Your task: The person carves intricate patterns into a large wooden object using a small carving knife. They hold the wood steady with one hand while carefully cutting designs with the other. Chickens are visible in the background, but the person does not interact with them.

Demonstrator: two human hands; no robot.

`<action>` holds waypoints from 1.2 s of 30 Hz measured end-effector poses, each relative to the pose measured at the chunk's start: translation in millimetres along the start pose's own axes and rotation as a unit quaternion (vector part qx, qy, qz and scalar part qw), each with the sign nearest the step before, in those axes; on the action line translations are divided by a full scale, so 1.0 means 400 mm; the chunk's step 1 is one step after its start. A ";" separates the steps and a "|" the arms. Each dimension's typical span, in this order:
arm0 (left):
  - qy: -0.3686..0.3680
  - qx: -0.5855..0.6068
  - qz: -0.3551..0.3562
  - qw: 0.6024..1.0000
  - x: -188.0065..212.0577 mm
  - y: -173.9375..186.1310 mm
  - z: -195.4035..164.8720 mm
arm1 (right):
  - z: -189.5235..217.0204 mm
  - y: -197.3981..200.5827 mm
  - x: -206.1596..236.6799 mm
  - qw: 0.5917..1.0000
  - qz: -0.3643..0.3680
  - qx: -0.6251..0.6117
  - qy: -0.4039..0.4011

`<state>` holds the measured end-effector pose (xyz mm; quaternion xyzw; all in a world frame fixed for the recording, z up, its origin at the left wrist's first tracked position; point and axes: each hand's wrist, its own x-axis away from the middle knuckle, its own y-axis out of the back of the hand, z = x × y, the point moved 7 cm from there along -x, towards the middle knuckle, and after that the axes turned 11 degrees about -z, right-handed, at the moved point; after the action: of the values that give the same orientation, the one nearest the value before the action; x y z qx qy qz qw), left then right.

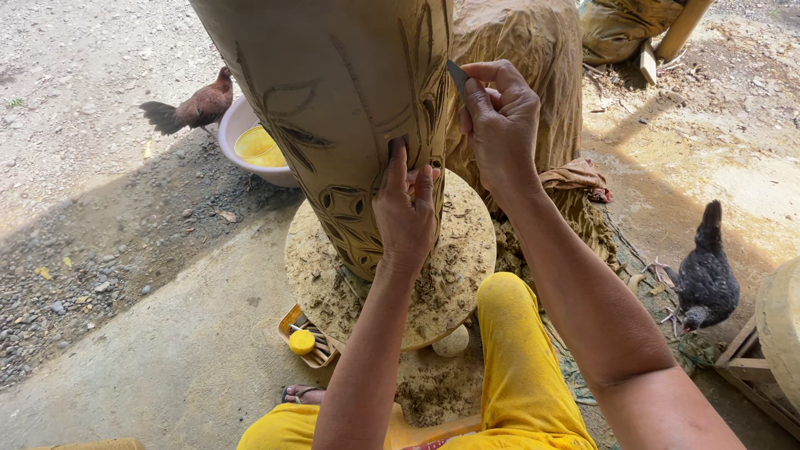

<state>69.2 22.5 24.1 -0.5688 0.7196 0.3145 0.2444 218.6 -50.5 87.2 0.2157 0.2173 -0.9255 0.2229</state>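
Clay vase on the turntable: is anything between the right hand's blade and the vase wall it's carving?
Nothing visible. The right hand holds the thin blade directly against the carved wall of the clay vase. The left hand rests flat on the vase lower down, below the blade and out of its way.

Outdoors, a smooth concrete floor (167, 350) lies in shade, meeting sunlit gravel ground (75, 75) to the left. A brown hen (196, 107) stands beside a white basin (242, 142); a black hen (707, 279) pecks at right near what may be a wooden crate (754, 375).
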 end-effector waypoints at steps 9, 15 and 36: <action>0.008 -0.015 0.001 1.000 0.003 0.008 0.008 | 0.005 -0.007 0.000 1.000 0.004 -0.002 0.003; 0.018 -0.007 0.007 1.000 0.002 0.011 0.009 | 0.011 -0.009 0.005 1.000 0.005 0.006 0.011; 0.016 0.005 -0.009 1.000 0.000 0.003 0.003 | 0.016 -0.036 0.047 0.993 -0.011 -0.084 -0.081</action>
<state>68.2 23.5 23.4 -0.5792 0.7199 0.2992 0.2385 194.2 -47.9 87.4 0.1179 0.2774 -0.9208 0.2473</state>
